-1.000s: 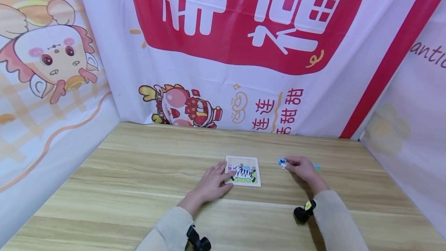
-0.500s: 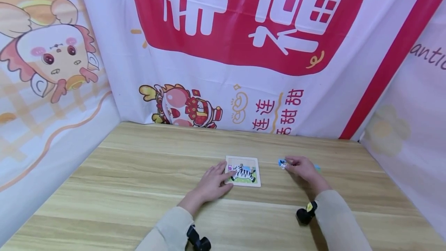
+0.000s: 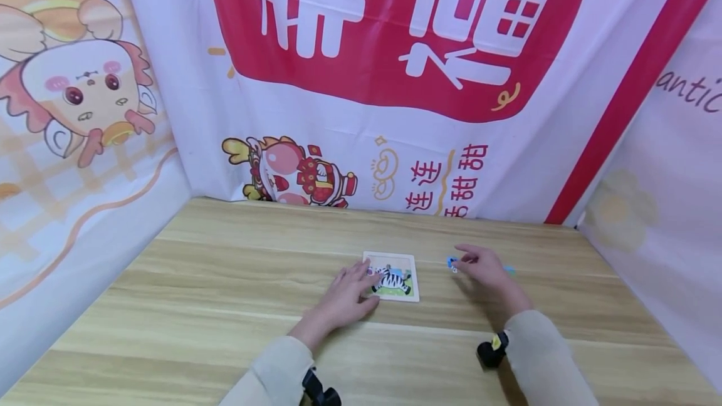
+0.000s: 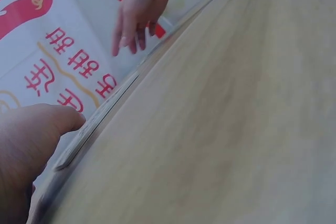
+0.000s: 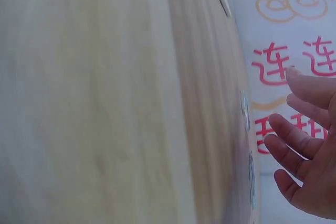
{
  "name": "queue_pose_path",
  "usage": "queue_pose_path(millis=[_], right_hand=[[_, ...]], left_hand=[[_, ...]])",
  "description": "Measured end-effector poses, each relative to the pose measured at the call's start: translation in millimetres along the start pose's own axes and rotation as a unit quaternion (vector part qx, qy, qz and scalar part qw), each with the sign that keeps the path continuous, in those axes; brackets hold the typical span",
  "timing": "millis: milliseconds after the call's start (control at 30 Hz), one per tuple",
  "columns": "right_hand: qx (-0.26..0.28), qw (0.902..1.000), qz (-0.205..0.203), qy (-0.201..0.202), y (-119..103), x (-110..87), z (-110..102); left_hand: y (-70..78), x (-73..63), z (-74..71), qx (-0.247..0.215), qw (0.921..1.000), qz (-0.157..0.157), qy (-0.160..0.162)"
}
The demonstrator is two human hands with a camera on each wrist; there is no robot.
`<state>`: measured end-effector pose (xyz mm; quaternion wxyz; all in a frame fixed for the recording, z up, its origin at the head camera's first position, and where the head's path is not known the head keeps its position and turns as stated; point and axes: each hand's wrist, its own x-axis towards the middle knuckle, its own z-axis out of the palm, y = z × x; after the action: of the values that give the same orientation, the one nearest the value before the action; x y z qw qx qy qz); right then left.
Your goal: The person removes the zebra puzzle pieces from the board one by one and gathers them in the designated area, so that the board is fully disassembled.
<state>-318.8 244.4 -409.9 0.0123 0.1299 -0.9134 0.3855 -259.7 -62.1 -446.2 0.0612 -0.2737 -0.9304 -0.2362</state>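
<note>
A small square jigsaw board (image 3: 416, 281) with a pale frame and a zebra picture lies flat on the table. My left hand (image 3: 345, 296) rests at its left side, fingers straight over the frame and the picture's edge. To the right of the board lies a blue, black and white puzzle piece (image 3: 452, 262). My right hand (image 3: 487, 270) hovers by it with loosely bent, parted fingers. In the right wrist view nothing shows between the fingers (image 5: 294, 135). Another light-blue piece (image 3: 510, 269) lies behind the right hand, partly hidden by it.
The wood-grain table (image 3: 254, 281) is bounded by a printed cloth at the back (image 3: 361, 161), a left cloth wall (image 3: 113, 224) and a right one (image 3: 665, 237). A black wrist camera (image 3: 492, 351) sits at the right sleeve.
My right hand's fingers have parted and risen from the blue, black and white puzzle piece, which stays on the table. The left hand stays on the board. The head view has shifted slightly.
</note>
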Motion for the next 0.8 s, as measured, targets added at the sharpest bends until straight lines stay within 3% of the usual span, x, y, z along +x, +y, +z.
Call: queue_pose_path(millis=[200,400,800], right_hand=[[0.044,0.999,0.008,0.001,-17,0.6,15],[0.058,0.998,0.026,-0.001,-22,3.8,37],[0.087,0.9961,-0.015,-0.004,-36,-2.6,72]], left_hand=[[10.4,0.5,5.4,0.029,0.9989,0.037,-0.005],[12.3,-0.3,9.8,0.031,0.9986,0.042,-0.004],[9.7,0.7,15.0,0.063,0.9948,0.079,-0.012]])
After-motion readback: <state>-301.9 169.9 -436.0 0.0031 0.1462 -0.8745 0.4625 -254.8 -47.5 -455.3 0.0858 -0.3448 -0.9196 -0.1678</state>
